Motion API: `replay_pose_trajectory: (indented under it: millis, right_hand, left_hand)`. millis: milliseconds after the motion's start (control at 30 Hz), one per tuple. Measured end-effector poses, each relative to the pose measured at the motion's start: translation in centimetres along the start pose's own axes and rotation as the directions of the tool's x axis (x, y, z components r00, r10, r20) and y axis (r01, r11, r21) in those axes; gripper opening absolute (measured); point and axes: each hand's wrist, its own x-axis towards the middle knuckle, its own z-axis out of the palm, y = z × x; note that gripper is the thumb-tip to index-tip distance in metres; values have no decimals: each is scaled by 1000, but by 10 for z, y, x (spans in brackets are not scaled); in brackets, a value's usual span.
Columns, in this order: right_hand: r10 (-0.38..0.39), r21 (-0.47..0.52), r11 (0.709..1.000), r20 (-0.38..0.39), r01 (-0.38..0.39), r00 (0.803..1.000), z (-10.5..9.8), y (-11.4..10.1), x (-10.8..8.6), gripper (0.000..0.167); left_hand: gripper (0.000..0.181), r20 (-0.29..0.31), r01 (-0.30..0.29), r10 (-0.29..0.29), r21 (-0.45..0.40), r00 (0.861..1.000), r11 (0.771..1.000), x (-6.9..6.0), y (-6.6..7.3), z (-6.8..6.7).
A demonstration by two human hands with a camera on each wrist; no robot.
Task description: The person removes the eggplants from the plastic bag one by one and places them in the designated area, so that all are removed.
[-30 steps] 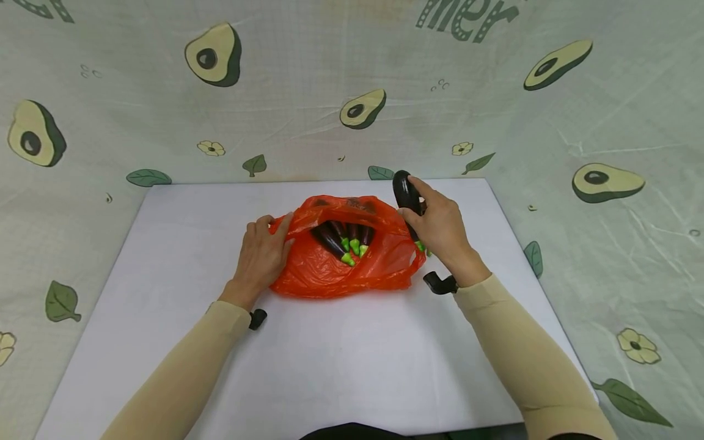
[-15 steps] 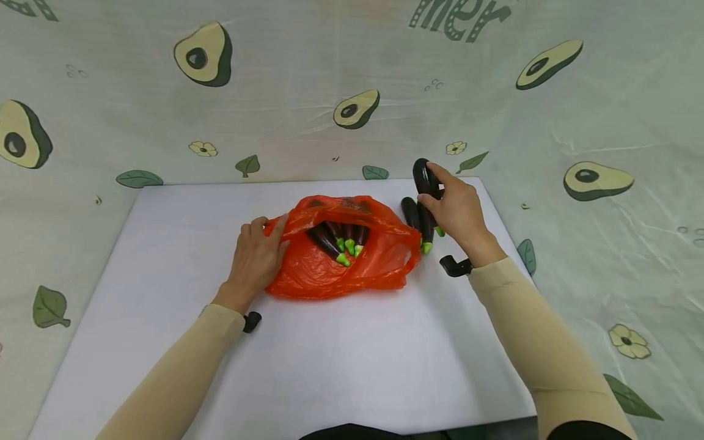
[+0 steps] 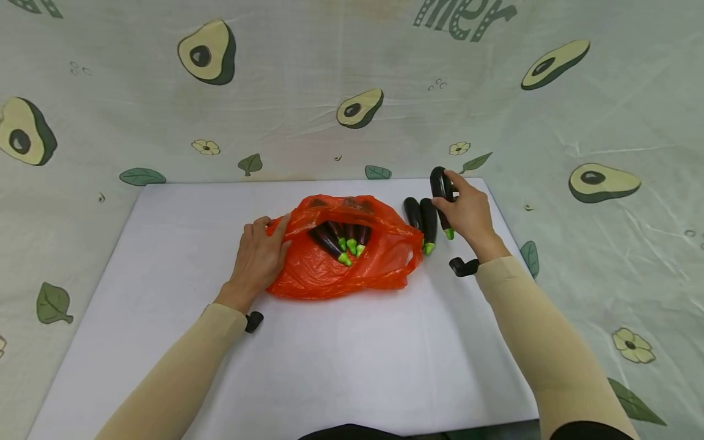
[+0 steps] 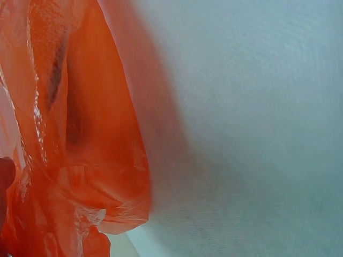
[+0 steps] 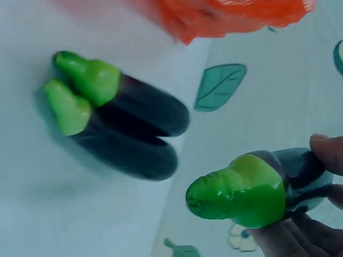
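An orange-red plastic bag (image 3: 335, 281) lies on the white table with its mouth toward me. Several dark eggplants (image 3: 328, 243) with green stem ends show inside it. My left hand (image 3: 258, 260) pinches the bag's left edge between thumb and fingers. To the right of the bag, two eggplants (image 3: 429, 223) lie side by side on the table. Just right of them, my right hand (image 3: 467, 211) grips another eggplant (image 5: 257, 190) by its dark body, green end pointing toward me; in the right wrist view it is apart from the pair.
The white table (image 3: 330, 366) ends at a back edge against a hanging cloth (image 3: 297, 140) printed with avocados and leaves. The same cloth drapes along the right side. Black wrist cameras (image 3: 463, 267) sit at both wrists.
My right hand has carried the eggplant from beside the bag's right edge further right, past the two lying eggplants, then lowered it. The left hand keeps its hold on the bag.
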Motion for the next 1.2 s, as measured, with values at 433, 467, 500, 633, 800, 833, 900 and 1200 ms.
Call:
replay_pose_trajectory:
  millis: [433,467,500,633,800,833,900,1200]
  right_hand:
    - [117,29,992,65,-119,991,17,54,15,70]
    - [123,27,992,70,-125,990,19,56,16,70]
    - [129,27,991,75,-131,989,21,59,17,70]
    - [161,23,986,103,-164,982,30,70,19,69]
    - [178,12,983,135,-182,975,40,80,19,68]
    - [180,10,983,139,-183,974,42,81,19,67]
    - [182,3,983,144,-185,973,45,82,18,67]
    - [185,-18,983,140,-184,973,58,88,21,65]
  left_hand:
    - [64,12,14,-14,-1,1000,1000,-1,1,-2]
    - [64,13,15,-15,1,1000,1000,-1,1,-2]
    - [64,13,16,-16,2,1000,1000,-1,1,-3]
    - [64,11,18,-18,3,1000,1000,-1,1,-3]
    - [63,2,11,-11,1,1000,1000,0,0,-3]
    - [63,1,11,-11,0,1000,1000,0,0,-3]
    - [63,1,13,-13,-1,1000,1000,0,0,-3]
    - [62,-9,16,-16,-6,1000,1000,-2,0,-5]
